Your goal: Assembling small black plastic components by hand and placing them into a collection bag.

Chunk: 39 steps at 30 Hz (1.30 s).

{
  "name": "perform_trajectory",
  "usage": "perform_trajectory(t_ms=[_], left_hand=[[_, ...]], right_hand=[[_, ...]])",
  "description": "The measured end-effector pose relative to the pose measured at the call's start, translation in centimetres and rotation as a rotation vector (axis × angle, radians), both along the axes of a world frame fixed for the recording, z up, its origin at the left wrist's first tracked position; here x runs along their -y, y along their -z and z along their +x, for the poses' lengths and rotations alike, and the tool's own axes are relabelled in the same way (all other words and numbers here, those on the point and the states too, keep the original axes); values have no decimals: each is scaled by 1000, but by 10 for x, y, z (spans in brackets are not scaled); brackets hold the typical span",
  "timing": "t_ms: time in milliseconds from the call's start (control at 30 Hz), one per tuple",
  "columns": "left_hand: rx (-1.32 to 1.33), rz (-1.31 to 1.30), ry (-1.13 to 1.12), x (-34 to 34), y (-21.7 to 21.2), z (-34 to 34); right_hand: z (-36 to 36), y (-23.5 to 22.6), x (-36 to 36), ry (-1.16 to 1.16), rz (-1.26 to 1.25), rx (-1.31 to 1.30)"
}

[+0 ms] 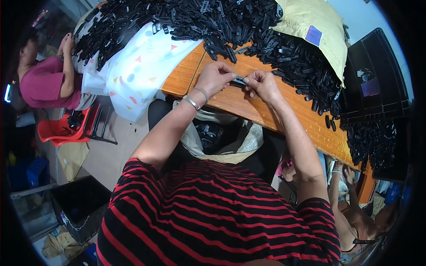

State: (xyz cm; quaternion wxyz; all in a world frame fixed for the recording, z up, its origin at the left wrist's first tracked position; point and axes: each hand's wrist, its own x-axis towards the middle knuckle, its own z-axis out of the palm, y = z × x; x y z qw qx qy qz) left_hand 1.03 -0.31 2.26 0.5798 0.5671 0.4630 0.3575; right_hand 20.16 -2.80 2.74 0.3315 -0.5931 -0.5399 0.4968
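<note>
Over the near edge of the wooden table, my two hands meet at a small, narrow black plastic piece. Thumb and fingertips of my left hand pinch its left end. My right hand grips the other end between thumb and curled fingers. The piece has a pale sheen on top; its exact kind is too small to make out. Beyond my hands lies a big heap of similar long black plastic pieces. Below the table edge, an opened pale woven sack sits at my lap with black pieces inside.
A yellowish sack lies on the heap at the back right. White patterned plastic sheeting drapes over the table's left part. A person in a maroon top sits far left by a red chair; another person's arm shows lower right. A dark crate stands lower left.
</note>
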Motion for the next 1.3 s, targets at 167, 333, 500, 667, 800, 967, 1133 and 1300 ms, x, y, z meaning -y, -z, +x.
perform_trajectory(t_ms=[167,333,500,667,800,967,1133,1300], left_hand=[[-135,79,-41,-2,16,2],[-272,164,-71,-5,28,1],[-501,340,-68,-5,15,5],[-552,320,-1,-1,9,3],[-520,298,401,24,3,-26],[-447,477,63,9,-11,-46],[-716,983,-164,-50,11,-44],[-685,935,-106,-61,15,-39]], right_hand=[[2,6,-1,-10,-40,-1],[-1,7,-6,-13,-68,13],[-5,-6,-13,-22,-161,122],[-2,8,-10,-40,-107,197],[3,-7,35,-312,-210,136],[46,-30,31,-27,311,760],[69,-16,1,169,427,1197],[57,-2,-13,72,508,1114]])
